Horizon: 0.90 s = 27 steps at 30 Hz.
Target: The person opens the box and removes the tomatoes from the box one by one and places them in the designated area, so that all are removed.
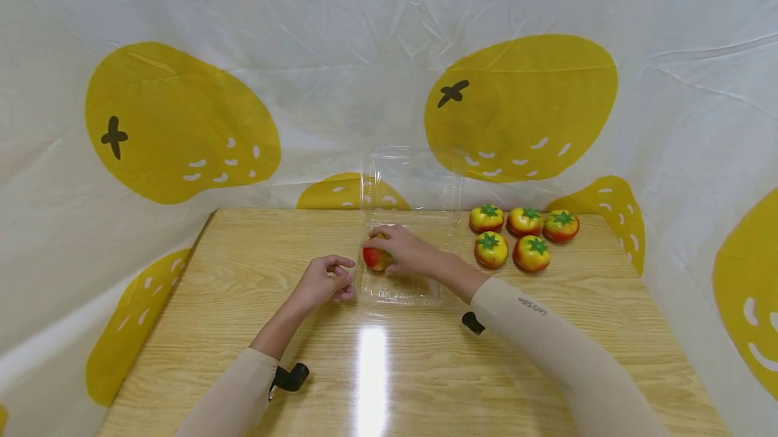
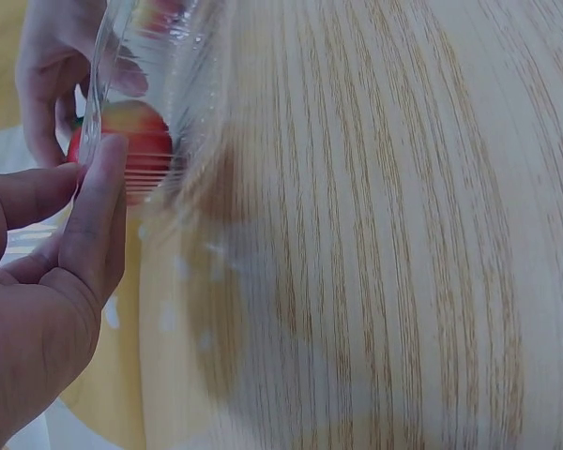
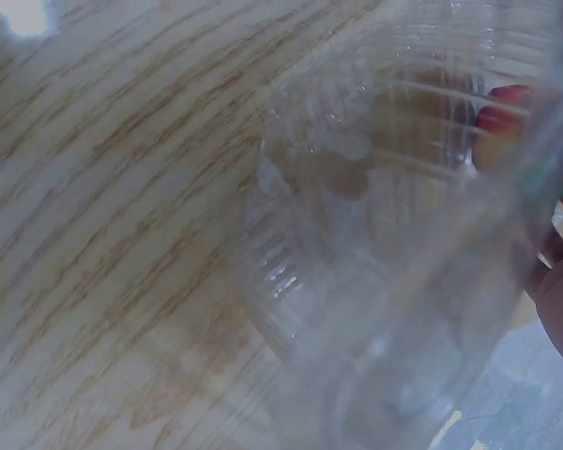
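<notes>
**Mia:** What is in the clear plastic box (image 1: 398,288)?

**Ben:** One toy tomato (image 1: 377,258). It is red and yellow. It sits in the left back part of the box. The rest of the box has nothing in it that I can see.

**Mia:** Is the lid (image 1: 410,180) on?

**Ben:** No. The lid stands up at the back of the box.

**Mia:** Who has the tomato?

**Ben:** The right hand (image 1: 404,251) does. Its fingers curl over the top of the tomato and grip it inside the box.

**Mia:** And the other hand?

**Ben:** The left hand (image 1: 322,281) is at the left edge of the box. Its fingers are bent, and the thumb (image 2: 98,216) presses on the clear wall. The tomato is just on the other side of that wall.

**Mia:** What else is on the wooden table (image 1: 243,302)?

**Ben:** Five more tomatoes (image 1: 523,238) with green tops. They sit in a bunch to the right of the box, three behind and two in front. Nothing lies between them and the box.

**Mia:** What is behind the table?

**Ben:** A white cloth (image 1: 340,79) with big yellow fruits on it.
</notes>
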Each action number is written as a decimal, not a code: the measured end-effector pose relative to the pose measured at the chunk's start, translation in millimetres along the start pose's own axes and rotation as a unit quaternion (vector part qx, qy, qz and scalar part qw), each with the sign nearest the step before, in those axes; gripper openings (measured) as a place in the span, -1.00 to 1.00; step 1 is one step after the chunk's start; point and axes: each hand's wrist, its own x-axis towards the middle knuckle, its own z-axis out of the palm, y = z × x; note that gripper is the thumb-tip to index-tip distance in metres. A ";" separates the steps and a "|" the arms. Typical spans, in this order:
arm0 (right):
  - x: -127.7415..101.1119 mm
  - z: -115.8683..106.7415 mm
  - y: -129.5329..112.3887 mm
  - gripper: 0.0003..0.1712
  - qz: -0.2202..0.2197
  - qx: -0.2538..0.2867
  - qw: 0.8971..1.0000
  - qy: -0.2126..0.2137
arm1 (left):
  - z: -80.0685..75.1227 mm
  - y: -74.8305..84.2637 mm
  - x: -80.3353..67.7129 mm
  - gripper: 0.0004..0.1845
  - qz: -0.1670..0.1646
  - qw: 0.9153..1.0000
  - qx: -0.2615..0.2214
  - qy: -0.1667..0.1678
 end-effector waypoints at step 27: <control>-3.1 16.6 -0.4 -0.22 0.065 0.136 0.988 -0.032 | 1.2 2.5 -1.2 -0.65 0.002 1.000 0.013 0.001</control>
